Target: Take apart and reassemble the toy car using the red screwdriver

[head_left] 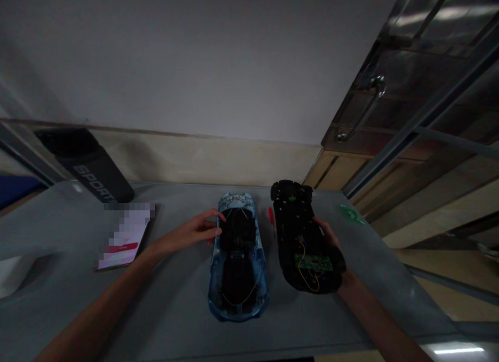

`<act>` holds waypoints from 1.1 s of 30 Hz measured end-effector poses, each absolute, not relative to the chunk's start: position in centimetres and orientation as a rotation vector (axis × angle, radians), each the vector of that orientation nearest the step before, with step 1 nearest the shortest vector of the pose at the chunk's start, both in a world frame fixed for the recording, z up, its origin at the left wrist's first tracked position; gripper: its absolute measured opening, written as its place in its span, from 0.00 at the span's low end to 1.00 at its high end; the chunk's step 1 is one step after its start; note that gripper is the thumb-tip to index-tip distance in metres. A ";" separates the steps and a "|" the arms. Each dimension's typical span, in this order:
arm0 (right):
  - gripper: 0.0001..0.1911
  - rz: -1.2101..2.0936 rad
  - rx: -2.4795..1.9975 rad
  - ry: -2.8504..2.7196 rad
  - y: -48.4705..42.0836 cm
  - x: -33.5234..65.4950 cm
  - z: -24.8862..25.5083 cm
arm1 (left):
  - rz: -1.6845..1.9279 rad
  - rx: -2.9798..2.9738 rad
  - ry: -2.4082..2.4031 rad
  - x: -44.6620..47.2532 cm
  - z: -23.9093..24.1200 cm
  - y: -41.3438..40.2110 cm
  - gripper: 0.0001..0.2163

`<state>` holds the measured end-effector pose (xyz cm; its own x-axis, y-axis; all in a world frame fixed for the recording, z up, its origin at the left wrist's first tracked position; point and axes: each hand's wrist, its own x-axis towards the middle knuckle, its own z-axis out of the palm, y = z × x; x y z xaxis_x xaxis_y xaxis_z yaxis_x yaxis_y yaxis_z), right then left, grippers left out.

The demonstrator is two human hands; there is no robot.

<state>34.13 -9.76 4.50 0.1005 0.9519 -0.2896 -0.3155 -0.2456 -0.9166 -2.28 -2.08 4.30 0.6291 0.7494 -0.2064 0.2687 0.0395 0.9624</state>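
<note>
A blue toy car body [260, 237] lies upside down on the grey table, its dark hollow inside facing up with a thin wire across it. My left hand [200, 228] is at its left edge, index finger and thumb apart and their tips touching the rim. To the right, my right hand [329, 237] grips a black toy car chassis [292, 224] by its right side, the fingers partly hidden beneath it. A green circuit board [314, 262] and a loose yellow wire show on the chassis. Between the two parts lies a red-handled screwdriver [271, 215], partly covered.
On the left of the table [171, 299] are a phone [127, 237] with a lit screen and a dark bottle [93, 167] marked SPORT. A small green object [351, 214] lies near the right edge. Behind is a wall, with a metal-handled door [362, 110] at right.
</note>
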 end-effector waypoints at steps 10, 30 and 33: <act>0.26 1.719 -1.075 -0.631 -9.6 33.0 6.4 | 0.452 1.531 0.872 -2.6 3.8 -2.0 0.25; 0.30 1.877 -0.881 -0.462 -9.1 34.1 5.1 | 0.444 1.527 0.875 -2.3 3.7 -2.1 0.24; 0.36 1.920 -0.808 -0.502 -9.0 33.7 5.2 | 0.429 1.547 0.867 -2.3 3.6 -2.0 0.26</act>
